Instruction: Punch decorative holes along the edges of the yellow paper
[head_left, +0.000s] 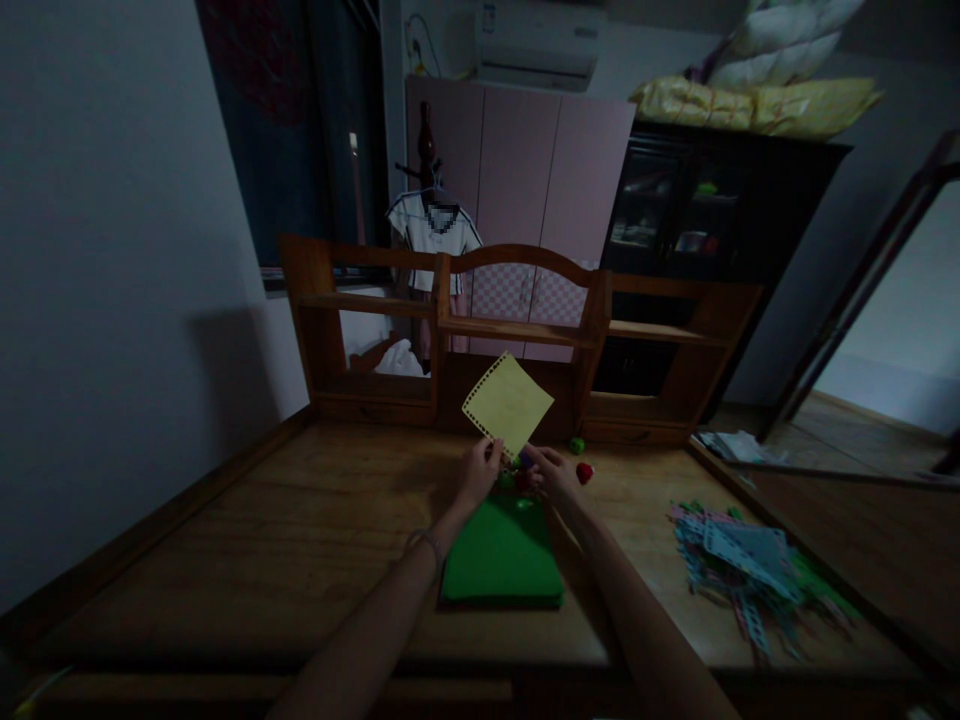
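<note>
Grained wooden desk (322,520), flat green slab (502,555) at six o'clock from the hands, left hand (478,474) pinching yellow hole-edged paper (510,402) at twelve, right hand (553,474) close by, its grip unclear, pink cupboard (517,180) beyond, air-conditioner label (489,18) illegible

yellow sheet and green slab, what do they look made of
Yellow sheet: likely paper, matte, with a row of punched holes along one edge. Green slab: perhaps felt or foam, matte and evenly coloured; the dim picture leaves it open.
</note>
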